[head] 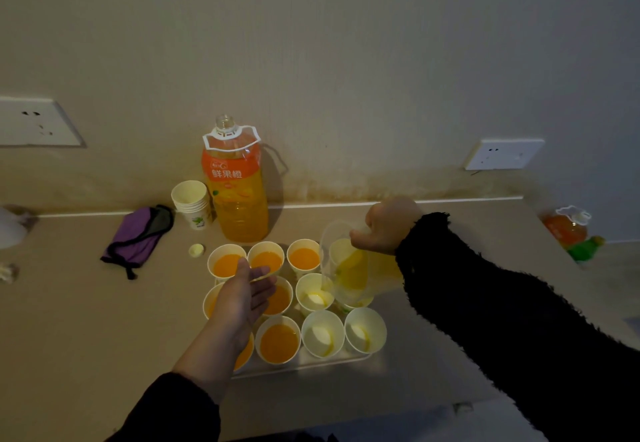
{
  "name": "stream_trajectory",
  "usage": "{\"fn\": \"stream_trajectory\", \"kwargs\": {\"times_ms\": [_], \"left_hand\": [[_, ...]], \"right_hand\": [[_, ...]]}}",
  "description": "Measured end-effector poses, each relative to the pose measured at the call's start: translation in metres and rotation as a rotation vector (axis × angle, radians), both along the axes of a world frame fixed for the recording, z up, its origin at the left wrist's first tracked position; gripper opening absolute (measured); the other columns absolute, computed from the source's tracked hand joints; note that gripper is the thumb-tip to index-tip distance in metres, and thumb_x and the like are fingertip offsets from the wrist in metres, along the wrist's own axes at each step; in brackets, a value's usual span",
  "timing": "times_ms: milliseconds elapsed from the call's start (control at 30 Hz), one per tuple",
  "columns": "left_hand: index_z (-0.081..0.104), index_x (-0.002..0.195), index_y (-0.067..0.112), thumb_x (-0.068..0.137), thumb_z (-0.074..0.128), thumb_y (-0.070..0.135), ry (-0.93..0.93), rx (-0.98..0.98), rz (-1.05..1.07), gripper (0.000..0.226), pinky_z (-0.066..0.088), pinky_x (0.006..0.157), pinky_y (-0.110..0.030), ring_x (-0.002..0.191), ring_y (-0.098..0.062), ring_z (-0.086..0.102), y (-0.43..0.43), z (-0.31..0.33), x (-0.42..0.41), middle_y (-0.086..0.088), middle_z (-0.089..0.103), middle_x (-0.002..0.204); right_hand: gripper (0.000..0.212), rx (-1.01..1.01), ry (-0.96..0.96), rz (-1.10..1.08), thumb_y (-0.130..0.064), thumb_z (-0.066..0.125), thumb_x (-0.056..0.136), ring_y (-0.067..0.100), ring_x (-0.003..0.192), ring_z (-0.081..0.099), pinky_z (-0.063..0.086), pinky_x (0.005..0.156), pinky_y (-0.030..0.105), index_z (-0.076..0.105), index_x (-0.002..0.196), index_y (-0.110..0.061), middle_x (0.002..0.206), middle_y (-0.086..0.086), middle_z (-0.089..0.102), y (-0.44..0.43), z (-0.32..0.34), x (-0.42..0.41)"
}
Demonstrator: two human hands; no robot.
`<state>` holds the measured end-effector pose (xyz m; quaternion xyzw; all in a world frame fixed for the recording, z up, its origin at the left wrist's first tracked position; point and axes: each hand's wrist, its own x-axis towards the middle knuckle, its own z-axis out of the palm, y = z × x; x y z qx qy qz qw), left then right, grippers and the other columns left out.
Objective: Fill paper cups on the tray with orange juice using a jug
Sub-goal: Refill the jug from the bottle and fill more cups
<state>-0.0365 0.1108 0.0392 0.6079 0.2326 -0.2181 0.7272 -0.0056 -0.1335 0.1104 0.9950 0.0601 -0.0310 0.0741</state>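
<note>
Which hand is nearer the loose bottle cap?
Left. The left hand hovers over the cups just right of the bottle cap; the right hand grips the jug farther right.

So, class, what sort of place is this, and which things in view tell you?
Probably a room in a home, not a café: a plain table against a bare wall, wall sockets, and a shop-bought juice bottle beside a stack of paper cups.

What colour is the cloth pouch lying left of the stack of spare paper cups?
The pouch is purple with a dark grey edge, seen in the head view.
</note>
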Motion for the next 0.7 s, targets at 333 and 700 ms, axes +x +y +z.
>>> {"fn": "stream_trajectory", "kwargs": {"times_ms": [333,700], "left_hand": [[0.058,0.111,0.008,0.101,0.023,0.046,-0.007,0.012,0.000,0.052,0.036,0.100,-0.042,0.107,-0.028,0.056,0.0018,0.0001,-0.0010,-0.014,0.062,0.110],[0.057,0.113,0.009,0.101,0.022,0.046,0.005,0.001,-0.007,0.053,0.037,0.098,-0.041,0.107,-0.027,0.056,0.0018,0.0001,-0.0004,-0.014,0.063,0.109]], "right_hand": [[0.061,-0.036,0.032,0.009,-0.068,0.033,0.077,0.015,0.045,0.035,0.022,0.047,0.022,0.042,0.051,-0.014,0.050,0.002,0.039,0.0046,0.0019,-0.0015],[0.061,-0.035,0.017,0.028,-0.067,0.031,0.075,0.016,0.044,0.035,0.022,0.047,0.022,0.042,0.049,-0.013,0.048,0.002,0.037,0.0010,-0.0008,-0.0014]]}}
